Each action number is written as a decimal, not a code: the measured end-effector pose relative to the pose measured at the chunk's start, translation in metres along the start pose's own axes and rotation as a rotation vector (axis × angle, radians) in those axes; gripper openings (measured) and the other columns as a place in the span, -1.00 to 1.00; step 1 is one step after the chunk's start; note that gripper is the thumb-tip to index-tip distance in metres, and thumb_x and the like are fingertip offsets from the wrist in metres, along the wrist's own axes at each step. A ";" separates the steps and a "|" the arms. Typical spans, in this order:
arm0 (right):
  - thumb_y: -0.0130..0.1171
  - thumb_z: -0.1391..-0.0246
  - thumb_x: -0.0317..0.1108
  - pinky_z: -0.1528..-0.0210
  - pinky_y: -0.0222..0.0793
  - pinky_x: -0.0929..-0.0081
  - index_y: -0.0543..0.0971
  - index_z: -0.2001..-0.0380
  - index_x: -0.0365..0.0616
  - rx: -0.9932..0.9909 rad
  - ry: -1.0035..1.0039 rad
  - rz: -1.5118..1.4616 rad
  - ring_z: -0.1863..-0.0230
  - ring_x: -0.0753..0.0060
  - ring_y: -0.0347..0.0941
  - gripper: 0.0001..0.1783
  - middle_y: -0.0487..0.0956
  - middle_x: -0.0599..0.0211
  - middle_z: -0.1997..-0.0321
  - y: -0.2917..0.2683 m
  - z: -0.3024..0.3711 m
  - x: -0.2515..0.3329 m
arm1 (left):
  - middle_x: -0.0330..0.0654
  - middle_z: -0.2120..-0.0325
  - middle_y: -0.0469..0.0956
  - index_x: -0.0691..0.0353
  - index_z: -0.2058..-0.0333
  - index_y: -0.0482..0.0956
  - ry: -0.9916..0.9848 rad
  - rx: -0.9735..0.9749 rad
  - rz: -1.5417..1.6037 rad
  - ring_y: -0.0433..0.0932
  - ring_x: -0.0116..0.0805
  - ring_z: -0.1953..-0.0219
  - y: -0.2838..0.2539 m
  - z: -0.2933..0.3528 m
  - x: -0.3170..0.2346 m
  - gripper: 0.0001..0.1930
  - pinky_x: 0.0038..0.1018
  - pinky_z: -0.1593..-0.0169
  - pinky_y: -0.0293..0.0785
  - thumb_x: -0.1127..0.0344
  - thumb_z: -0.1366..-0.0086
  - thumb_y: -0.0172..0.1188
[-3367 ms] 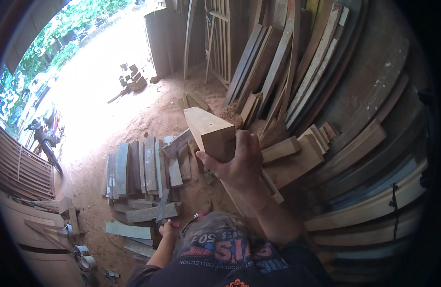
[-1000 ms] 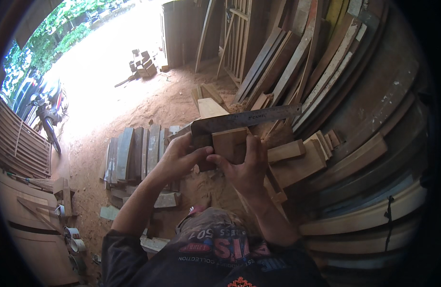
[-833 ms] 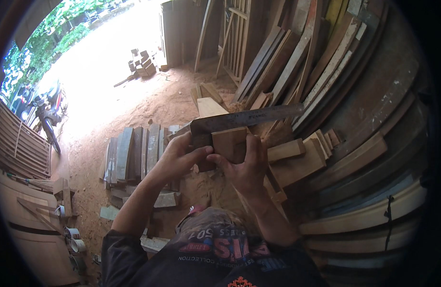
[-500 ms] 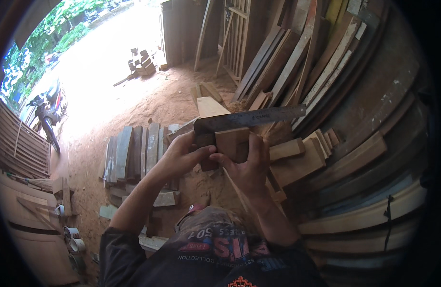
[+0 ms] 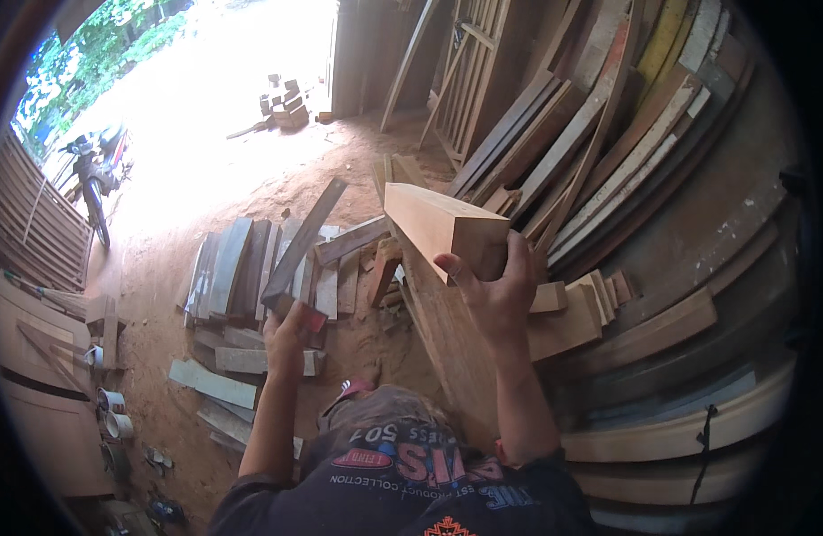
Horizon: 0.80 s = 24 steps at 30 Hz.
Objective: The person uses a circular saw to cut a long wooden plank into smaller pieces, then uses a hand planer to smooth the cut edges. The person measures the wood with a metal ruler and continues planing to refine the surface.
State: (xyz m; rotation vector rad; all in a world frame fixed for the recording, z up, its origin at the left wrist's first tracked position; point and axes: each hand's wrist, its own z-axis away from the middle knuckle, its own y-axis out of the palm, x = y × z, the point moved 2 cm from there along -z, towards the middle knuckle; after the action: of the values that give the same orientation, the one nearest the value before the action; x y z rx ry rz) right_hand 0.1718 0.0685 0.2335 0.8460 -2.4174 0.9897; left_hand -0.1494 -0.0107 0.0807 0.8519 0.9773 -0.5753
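My left hand [image 5: 288, 332] is closed around the dark stock of a try square [image 5: 306, 239], whose long flat blade points up and away over the stacked boards. A spot of red shows beside the fingers. My right hand [image 5: 501, 299] grips the near end of a squared, pale wooden block [image 5: 429, 221], thumb on one side and fingers on the other. The block slants away from me, its end grain towards me. Tool and block are apart. Beneath the block runs a long wooden plank [image 5: 447, 335].
Short boards [image 5: 237, 268] lie stacked on the sandy ground at left. Long timbers [image 5: 599, 116] lean against the right wall, with offcuts [image 5: 599, 299] below. Small blocks [image 5: 284, 107] are piled near the bright opening, and a motorbike [image 5: 94, 188] stands at far left.
The try square has come off the block's end and swung left in my left hand. My right hand has moved slightly right with the block, which now shows its length.
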 end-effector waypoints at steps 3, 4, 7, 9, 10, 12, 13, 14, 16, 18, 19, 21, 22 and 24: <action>0.61 0.21 0.47 0.13 0.53 -0.05 0.52 0.14 -0.24 -0.020 -0.017 0.040 0.24 -0.05 0.56 -0.02 0.58 -0.01 0.22 0.000 0.002 0.004 | -0.24 0.05 0.67 0.19 -0.15 0.56 -0.046 -0.085 0.008 0.70 -0.36 0.08 -0.040 0.001 0.027 -0.71 -0.35 0.03 0.67 0.28 -0.54 0.29; 0.62 0.22 0.47 0.14 0.54 -0.05 0.51 0.10 -0.25 0.010 0.009 0.023 0.23 -0.07 0.57 0.00 0.58 -0.03 0.21 0.001 0.003 0.005 | -0.25 0.10 0.66 0.18 -0.13 0.56 -0.053 -0.080 0.016 0.69 -0.37 0.12 -0.048 0.003 0.034 -0.73 -0.36 0.06 0.66 0.28 -0.54 0.28; 0.65 0.20 0.43 0.15 0.57 -0.05 0.49 -0.04 -0.27 0.053 0.057 -0.004 0.18 -0.14 0.61 0.06 0.60 -0.07 0.15 0.003 0.003 0.007 | -0.26 0.15 0.64 0.16 -0.09 0.56 -0.065 -0.081 0.016 0.68 -0.39 0.16 -0.055 0.009 0.046 -0.77 -0.37 0.13 0.66 0.29 -0.54 0.28; 0.67 0.16 0.37 0.15 0.60 -0.05 0.46 -0.16 -0.29 0.032 0.038 0.014 0.14 -0.19 0.64 0.10 0.61 -0.11 0.11 0.002 0.006 0.009 | -0.25 0.17 0.65 0.16 -0.09 0.56 -0.078 -0.107 0.020 0.68 -0.38 0.16 -0.049 0.013 0.049 -0.76 -0.35 0.13 0.67 0.30 -0.54 0.28; 0.67 0.15 0.34 0.13 0.61 -0.07 0.43 -0.21 -0.30 0.037 0.033 0.022 0.11 -0.21 0.65 0.12 0.62 -0.15 0.08 0.000 0.009 0.009 | -0.26 0.17 0.64 0.16 -0.09 0.55 -0.082 -0.083 0.039 0.68 -0.39 0.16 -0.043 0.015 0.050 -0.76 -0.36 0.11 0.67 0.31 -0.54 0.29; 0.67 0.12 0.29 0.10 0.63 -0.09 0.38 -0.30 -0.31 0.054 0.001 0.039 0.05 -0.26 0.67 0.16 0.63 -0.23 0.03 -0.006 0.021 0.008 | -0.26 0.17 0.64 0.16 -0.10 0.55 -0.092 -0.049 0.086 0.68 -0.40 0.17 -0.031 0.021 0.050 -0.75 -0.37 0.09 0.66 0.32 -0.53 0.30; 0.67 0.08 0.24 0.10 0.64 -0.06 0.39 -0.30 -0.31 0.062 0.048 -0.014 0.05 -0.20 0.69 0.11 0.64 -0.20 0.01 -0.010 0.028 0.006 | -0.26 0.17 0.64 0.16 -0.10 0.54 -0.123 -0.028 0.122 0.68 -0.40 0.15 -0.024 0.024 0.051 -0.75 -0.37 0.07 0.66 0.32 -0.52 0.30; 0.66 0.03 0.19 0.09 0.65 -0.03 0.40 -0.30 -0.30 0.075 0.093 -0.066 0.05 -0.13 0.70 0.06 0.65 -0.17 0.00 -0.015 0.037 0.003 | -0.26 0.16 0.64 0.15 -0.09 0.54 -0.156 -0.010 0.162 0.68 -0.41 0.13 -0.016 0.027 0.052 -0.75 -0.37 0.06 0.65 0.33 -0.52 0.31; 0.64 -0.06 0.09 0.11 0.67 0.08 0.42 -0.30 -0.28 0.095 0.273 -0.275 0.05 0.03 0.71 -0.05 0.67 -0.08 -0.02 -0.022 0.056 -0.005 | -0.27 0.15 0.65 0.13 -0.08 0.54 -0.228 0.053 0.225 0.68 -0.42 0.09 0.001 0.036 0.053 -0.75 -0.36 0.03 0.64 0.34 -0.51 0.32; 0.60 -0.16 -0.02 0.15 0.69 0.24 0.43 -0.29 -0.25 0.097 0.620 -0.568 0.06 0.22 0.72 -0.17 0.68 0.03 -0.03 -0.021 0.071 -0.016 | -0.27 0.14 0.65 0.12 -0.06 0.54 -0.309 0.154 0.265 0.67 -0.44 0.03 0.023 0.045 0.050 -0.76 -0.35 0.00 0.63 0.35 -0.50 0.33; 0.49 -0.31 -0.18 0.28 0.63 0.52 0.45 -0.28 -0.24 0.147 0.781 -0.650 0.20 0.50 0.67 -0.36 0.68 0.22 0.03 -0.026 0.078 -0.020 | -0.29 0.12 0.65 0.11 -0.04 0.54 -0.334 0.170 0.241 0.66 -0.45 0.00 0.036 0.049 0.048 -0.76 -0.34 -0.02 0.62 0.33 -0.49 0.34; 0.45 -0.35 -0.16 0.42 0.56 0.59 0.48 -0.25 -0.24 0.132 0.780 -0.820 0.33 0.56 0.62 -0.42 0.68 0.27 0.08 -0.025 0.081 -0.020 | -0.28 0.11 0.65 0.11 -0.02 0.54 -0.279 0.299 0.273 0.65 -0.46 0.03 0.070 0.056 0.038 -0.77 -0.36 -0.03 0.61 0.33 -0.48 0.35; 0.43 -0.37 -0.15 0.49 0.52 0.63 0.50 -0.23 -0.24 0.125 0.823 -0.881 0.39 0.60 0.59 -0.45 0.67 0.30 0.10 -0.023 0.082 -0.019 | -0.28 0.10 0.65 0.10 -0.01 0.54 -0.261 0.354 0.279 0.65 -0.46 0.05 0.086 0.060 0.032 -0.78 -0.36 -0.03 0.61 0.32 -0.48 0.36; 0.38 -0.41 -0.19 0.44 0.57 0.60 0.49 -0.21 -0.23 0.137 0.824 -0.910 0.36 0.58 0.62 -0.52 0.68 0.31 0.11 -0.020 0.076 -0.019 | -0.24 0.09 0.66 0.14 0.04 0.53 -0.212 0.434 0.189 0.64 -0.45 0.06 0.115 0.062 0.017 -0.80 -0.38 -0.03 0.61 0.33 -0.48 0.36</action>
State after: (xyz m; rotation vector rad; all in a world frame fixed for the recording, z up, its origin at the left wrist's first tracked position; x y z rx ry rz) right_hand 0.1896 0.0092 0.1818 1.1260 -1.0929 0.8632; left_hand -0.0256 0.0005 0.1252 1.2269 0.5764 -0.7103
